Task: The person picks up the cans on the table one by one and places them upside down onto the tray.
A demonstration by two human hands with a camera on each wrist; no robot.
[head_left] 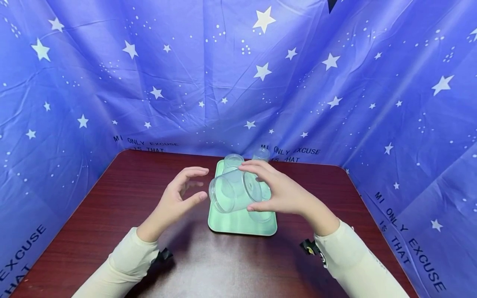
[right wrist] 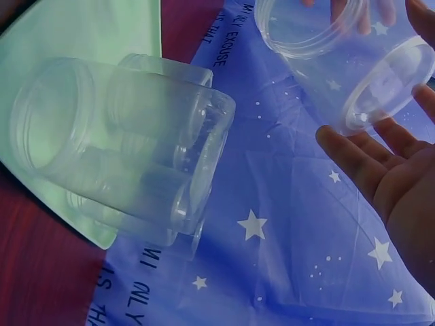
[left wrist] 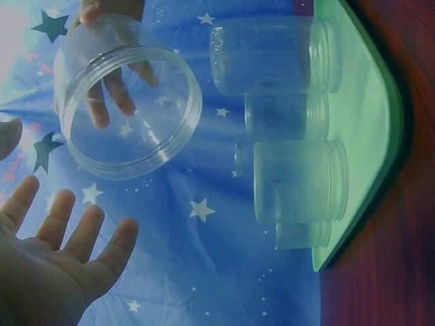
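A clear plastic jar (head_left: 234, 192) is held tilted above the tray, its threaded mouth turned left. My right hand (head_left: 285, 192) grips it around the base end, thumb below and fingers above. Facing the mouth, my left hand (head_left: 179, 194) is apart from the jar, fingers spread and holding nothing, as the left wrist view also shows with the left palm (left wrist: 54, 272). Several more clear jars (left wrist: 299, 180) stand mouth down on the green tray (head_left: 238, 227); in the head view the held jar hides some of them.
The tray lies on a dark red-brown wooden table (head_left: 123, 207). A blue curtain (head_left: 223, 82) with white stars and printed words hangs behind the table and along both sides. A dark strap piece (head_left: 164, 254) shows at the left wrist.
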